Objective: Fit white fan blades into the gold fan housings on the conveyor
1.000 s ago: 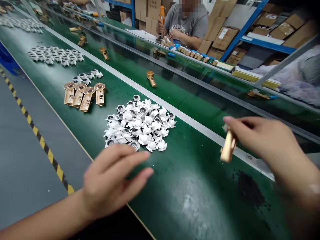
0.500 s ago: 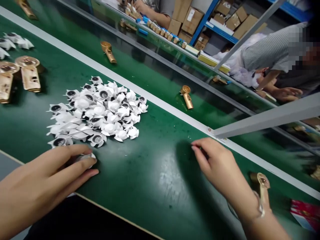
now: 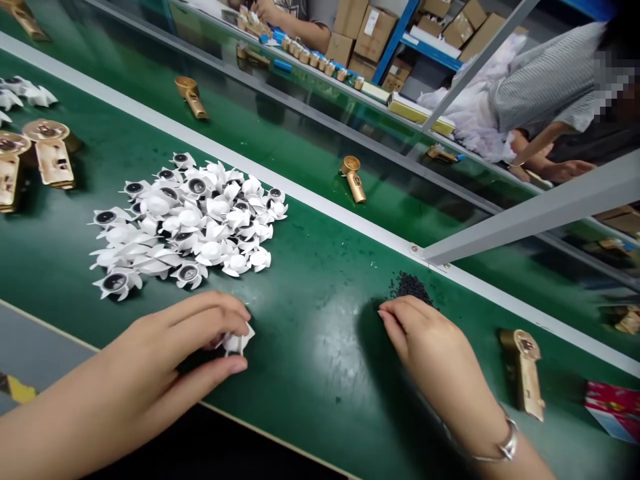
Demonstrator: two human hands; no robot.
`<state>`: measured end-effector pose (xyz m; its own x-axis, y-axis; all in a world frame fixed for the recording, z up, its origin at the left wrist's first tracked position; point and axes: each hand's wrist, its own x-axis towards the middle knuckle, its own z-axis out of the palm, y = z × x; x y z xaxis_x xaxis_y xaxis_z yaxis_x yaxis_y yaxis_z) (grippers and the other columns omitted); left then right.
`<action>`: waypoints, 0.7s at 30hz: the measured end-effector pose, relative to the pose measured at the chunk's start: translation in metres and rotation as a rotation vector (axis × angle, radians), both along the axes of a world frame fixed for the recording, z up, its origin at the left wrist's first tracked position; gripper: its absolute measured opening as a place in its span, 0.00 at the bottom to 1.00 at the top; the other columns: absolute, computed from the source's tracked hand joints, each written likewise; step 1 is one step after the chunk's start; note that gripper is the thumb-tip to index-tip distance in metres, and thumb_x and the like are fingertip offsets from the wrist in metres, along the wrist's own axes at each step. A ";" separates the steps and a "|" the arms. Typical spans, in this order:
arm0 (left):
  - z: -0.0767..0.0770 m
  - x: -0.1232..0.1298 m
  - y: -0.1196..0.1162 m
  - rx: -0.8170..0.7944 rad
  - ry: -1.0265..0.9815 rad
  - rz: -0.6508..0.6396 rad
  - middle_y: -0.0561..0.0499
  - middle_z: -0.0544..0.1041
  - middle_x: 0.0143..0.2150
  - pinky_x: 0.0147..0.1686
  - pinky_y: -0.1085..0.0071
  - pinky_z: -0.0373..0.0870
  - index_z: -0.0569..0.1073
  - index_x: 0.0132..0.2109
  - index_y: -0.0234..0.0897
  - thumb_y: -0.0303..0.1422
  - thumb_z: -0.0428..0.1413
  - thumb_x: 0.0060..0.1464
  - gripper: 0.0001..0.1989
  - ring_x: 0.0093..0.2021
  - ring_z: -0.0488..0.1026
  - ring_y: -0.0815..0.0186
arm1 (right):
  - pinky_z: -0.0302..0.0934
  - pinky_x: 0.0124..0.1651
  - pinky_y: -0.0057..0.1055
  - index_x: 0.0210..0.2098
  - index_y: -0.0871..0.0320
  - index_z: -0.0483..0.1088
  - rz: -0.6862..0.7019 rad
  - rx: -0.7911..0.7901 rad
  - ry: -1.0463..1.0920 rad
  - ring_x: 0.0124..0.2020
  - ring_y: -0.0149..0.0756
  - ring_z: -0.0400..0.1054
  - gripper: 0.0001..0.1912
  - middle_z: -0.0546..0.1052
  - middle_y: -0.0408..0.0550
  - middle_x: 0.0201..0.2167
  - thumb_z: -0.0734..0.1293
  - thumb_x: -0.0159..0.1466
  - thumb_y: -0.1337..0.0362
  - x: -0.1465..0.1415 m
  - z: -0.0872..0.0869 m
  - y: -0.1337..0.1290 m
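Picking parts, I'd judge: left hand (image 3: 183, 343) grips a white fan (image 3: 237, 341) by the desk's (image 3: 315, 373) near edge; right hand (image 3: 435, 340), contents unclear, next wants precision beside black bits (image 3: 411, 287).

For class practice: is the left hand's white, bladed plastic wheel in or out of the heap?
Out: left hand holds the wheel apart from the white heap.

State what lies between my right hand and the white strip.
The head view shows a heap of black bits between the right hand and the white strip.
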<state>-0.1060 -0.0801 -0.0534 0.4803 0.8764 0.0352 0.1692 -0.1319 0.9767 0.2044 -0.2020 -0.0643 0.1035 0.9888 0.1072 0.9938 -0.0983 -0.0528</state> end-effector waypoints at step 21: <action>-0.008 0.026 -0.019 -0.877 -0.845 -0.310 0.56 0.81 0.32 0.35 0.81 0.72 0.75 0.44 0.39 0.16 0.67 0.46 0.20 0.32 0.78 0.75 | 0.65 0.32 0.20 0.35 0.55 0.65 0.380 0.100 0.654 0.30 0.24 0.68 0.06 0.71 0.42 0.32 0.63 0.64 0.73 -0.112 0.054 0.051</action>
